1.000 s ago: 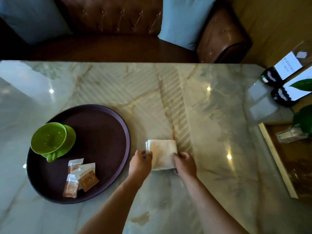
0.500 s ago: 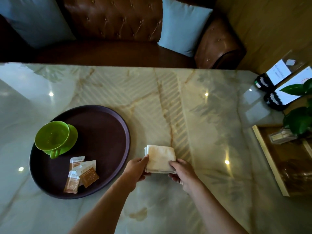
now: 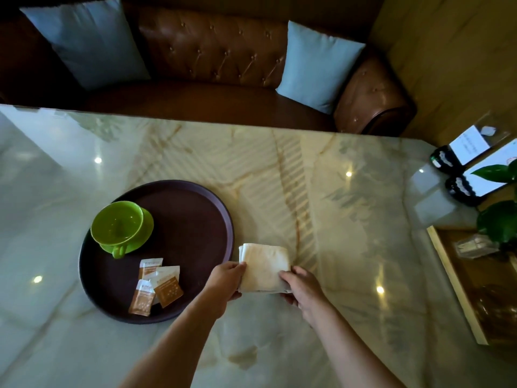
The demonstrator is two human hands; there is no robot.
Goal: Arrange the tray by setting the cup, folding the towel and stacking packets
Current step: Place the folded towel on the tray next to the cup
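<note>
Towel [image 3: 264, 268], folded into a thick cream square, is sitting between both hands, just right of the tray [image 3: 195, 219] rim and not on it. Whether it is resting on the table [image 3: 349, 219] or being lifted slightly is hard to tell; a thin shadow is showing under its near edge. Left hand [image 3: 225, 284] is gripping the towel's left near edge, thumb on top, with the other fingers tucked underneath and hidden. Right hand [image 3: 300, 287] is pinching the right near corner, thumb lying on the cloth, its fingers likewise going out of sight beneath. Both forearms are running off the bottom of the frame.

Left of the left hand, the tray is holding a green cup [image 3: 117, 222] standing on a saucer [image 3: 140, 233], which the cup is largely covering. Nearer the left hand, three packets [image 3: 156, 285] are lying overlapped in a loose heap; their print is too small to read.

Beyond the hands, a sofa [image 3: 212, 57] with two blue cushions [image 3: 319, 65] is standing past the table's far edge. Far right of the right hand, a plant [image 3: 500, 219] and two card holders [image 3: 458, 189] are being cut off by the frame, and a clear object on the wooden board [image 3: 458, 289] is too blurred to identify.
</note>
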